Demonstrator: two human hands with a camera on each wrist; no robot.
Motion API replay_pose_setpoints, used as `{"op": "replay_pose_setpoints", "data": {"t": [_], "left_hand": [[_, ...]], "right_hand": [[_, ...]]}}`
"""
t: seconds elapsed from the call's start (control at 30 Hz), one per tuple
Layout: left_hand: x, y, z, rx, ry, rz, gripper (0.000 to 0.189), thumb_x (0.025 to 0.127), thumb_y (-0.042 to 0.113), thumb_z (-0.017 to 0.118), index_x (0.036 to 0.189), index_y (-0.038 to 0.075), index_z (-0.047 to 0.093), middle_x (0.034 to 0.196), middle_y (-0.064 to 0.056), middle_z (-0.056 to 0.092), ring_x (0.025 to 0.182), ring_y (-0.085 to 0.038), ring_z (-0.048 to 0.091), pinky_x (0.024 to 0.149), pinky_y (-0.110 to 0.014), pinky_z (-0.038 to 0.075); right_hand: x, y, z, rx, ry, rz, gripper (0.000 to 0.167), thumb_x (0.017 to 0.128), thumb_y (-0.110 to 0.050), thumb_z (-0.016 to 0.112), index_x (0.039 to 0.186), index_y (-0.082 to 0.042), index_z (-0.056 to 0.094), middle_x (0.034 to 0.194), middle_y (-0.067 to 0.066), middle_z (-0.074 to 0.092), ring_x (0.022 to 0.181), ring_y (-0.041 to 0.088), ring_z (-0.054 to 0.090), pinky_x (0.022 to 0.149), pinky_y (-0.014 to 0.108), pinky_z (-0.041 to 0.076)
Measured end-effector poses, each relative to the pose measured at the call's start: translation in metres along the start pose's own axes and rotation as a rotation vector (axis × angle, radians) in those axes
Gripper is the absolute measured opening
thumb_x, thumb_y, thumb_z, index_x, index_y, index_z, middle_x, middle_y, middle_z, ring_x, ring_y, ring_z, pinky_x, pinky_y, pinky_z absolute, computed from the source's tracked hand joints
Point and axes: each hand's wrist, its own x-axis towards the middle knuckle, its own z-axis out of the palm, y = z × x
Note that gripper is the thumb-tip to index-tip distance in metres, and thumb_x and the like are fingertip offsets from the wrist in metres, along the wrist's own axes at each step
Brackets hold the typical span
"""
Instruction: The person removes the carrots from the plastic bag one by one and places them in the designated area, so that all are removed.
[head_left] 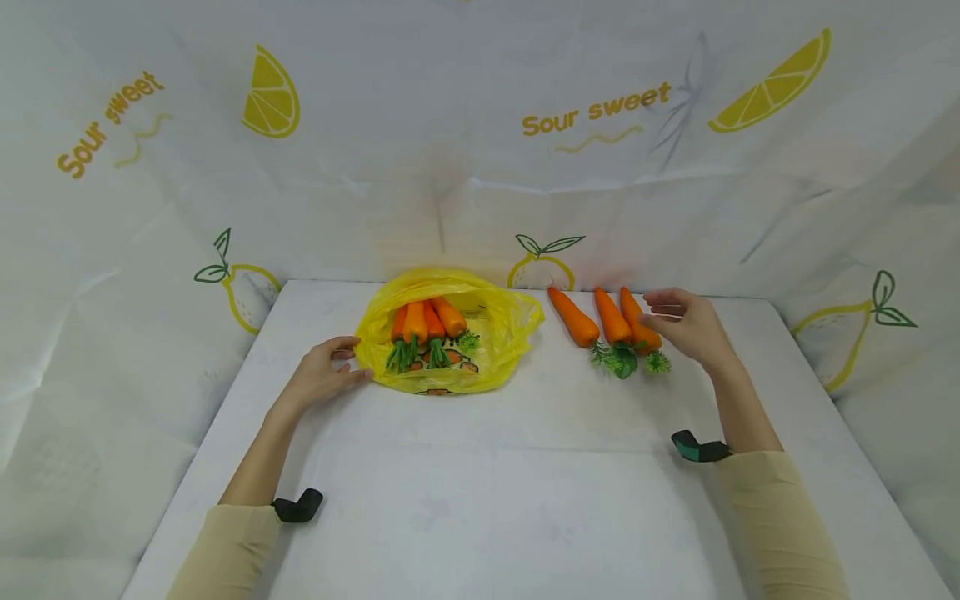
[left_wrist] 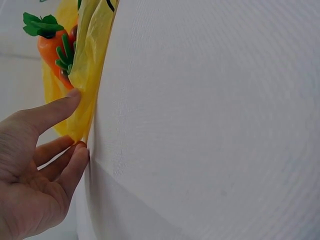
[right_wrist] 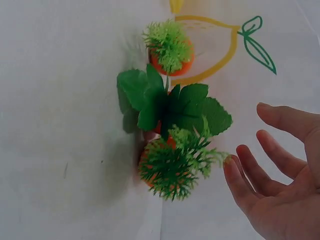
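Head view: the left hand (head_left: pixel 322 372) holds the edge of the yellow bag (head_left: pixel 491 333), four carrots (head_left: pixel 416 323) inside; the right hand (head_left: pixel 688 325), fingers loose and holding nothing, is beside three carrots (head_left: pixel 612 317) on the tabletop (head_left: pixel 465 500). Left wrist view: here the thumb (left_wrist: pixel 56 114) shows more clearly; the bag's mouth should be kept wide. Right wrist view: leafy tops (right_wrist: pixel 172 107) hide most of the orange; better to grasp the body.

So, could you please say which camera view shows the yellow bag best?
The head view: the yellow bag appears nearly whole, its mouth open. The left wrist view catches only part; the right wrist view, at most a yellow sliver.
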Motion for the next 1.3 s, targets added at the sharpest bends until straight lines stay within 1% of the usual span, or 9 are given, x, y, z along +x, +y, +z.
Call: {"op": "replay_pose_setpoints", "data": {"t": [0.17,0.3,0.4,0.5,0.7,0.77,0.93,1.0,1.3], "left_hand": [[0.0,0.001,0.0,0.004,0.004,0.002,0.077,0.096,0.032,0.083,0.157,-0.002,0.051,0.151,-0.029,0.061,0.141,-0.045,0.058,0.116,-0.057,0.055],[0.0,0.001,0.0,0.008,0.007,0.002,0.077,0.096,0.032,0.083,0.157,-0.002,0.051,0.15,-0.029,0.061,0.141,-0.046,0.059,0.115,-0.057,0.055],[0.001,0.001,0.0,0.015,0.01,0.004,0.076,0.096,0.031,0.083,0.156,-0.002,0.051,0.151,-0.029,0.061,0.141,-0.046,0.059,0.115,-0.057,0.055],[0.002,0.0,0.0,0.018,0.008,0.008,0.076,0.096,0.031,0.083,0.156,-0.002,0.051,0.15,-0.029,0.061,0.14,-0.046,0.059,0.115,-0.057,0.056],[0.002,-0.001,0.001,0.016,0.003,0.006,0.077,0.095,0.031,0.084,0.156,-0.003,0.051,0.15,-0.03,0.061,0.141,-0.046,0.059,0.115,-0.057,0.056],[0.002,-0.001,0.001,0.01,0.002,0.004,0.078,0.095,0.032,0.084,0.157,-0.003,0.051,0.151,-0.03,0.061,0.141,-0.046,0.058,0.115,-0.057,0.056],[0.001,-0.001,0.001,-0.002,-0.001,0.012,0.078,0.095,0.032,0.084,0.157,-0.003,0.051,0.152,-0.03,0.06,0.142,-0.047,0.058,0.115,-0.057,0.055],[0.001,0.0,0.001,-0.003,0.0,0.014,0.078,0.095,0.032,0.084,0.157,-0.003,0.051,0.152,-0.03,0.06,0.142,-0.047,0.058,0.115,-0.057,0.055],[0.0,0.0,0.001,-0.002,-0.003,0.007,0.077,0.096,0.032,0.083,0.157,-0.002,0.05,0.153,-0.03,0.059,0.143,-0.046,0.057,0.116,-0.057,0.055]], "right_hand": [[0.001,-0.02,0.005,0.012,-0.004,-0.066,0.053,0.106,-0.026,0.072,0.147,0.004,0.058,0.148,0.032,0.061,0.133,0.053,0.064,0.112,0.058,0.052],[0.002,-0.036,0.009,0.045,0.005,-0.133,0.047,0.105,-0.022,0.074,0.142,0.004,0.063,0.143,0.031,0.065,0.129,0.049,0.067,0.104,0.021,0.059],[0.004,-0.048,0.014,0.074,-0.009,-0.172,0.043,0.105,-0.019,0.073,0.14,0.004,0.064,0.14,0.03,0.067,0.127,0.046,0.067,0.094,-0.001,0.049],[0.005,-0.06,0.02,0.09,-0.032,-0.192,0.041,0.105,-0.019,0.073,0.139,0.003,0.065,0.139,0.029,0.068,0.126,0.044,0.068,0.098,0.006,0.053],[0.008,-0.08,0.034,0.108,-0.07,-0.221,0.042,0.103,-0.018,0.075,0.138,0.004,0.065,0.137,0.027,0.068,0.125,0.043,0.069,0.113,0.052,0.058],[0.01,-0.085,0.038,0.132,-0.079,-0.237,0.04,0.102,-0.015,0.075,0.137,0.004,0.066,0.136,0.026,0.069,0.124,0.042,0.07,0.111,0.042,0.06],[0.015,-0.094,0.051,0.166,-0.098,-0.295,0.035,0.102,-0.009,0.073,0.134,0.005,0.067,0.134,0.026,0.07,0.123,0.044,0.07,0.11,0.036,0.061],[0.017,-0.099,0.057,0.173,-0.106,-0.306,0.034,0.103,-0.01,0.074,0.132,0.005,0.068,0.132,0.025,0.071,0.124,0.044,0.07,0.112,0.052,0.058],[0.024,-0.125,0.089,0.242,-0.185,-0.343,0.037,0.101,-0.012,0.076,0.132,0.005,0.065,0.134,0.027,0.066,0.128,0.043,0.067,0.112,0.06,0.057]]}}
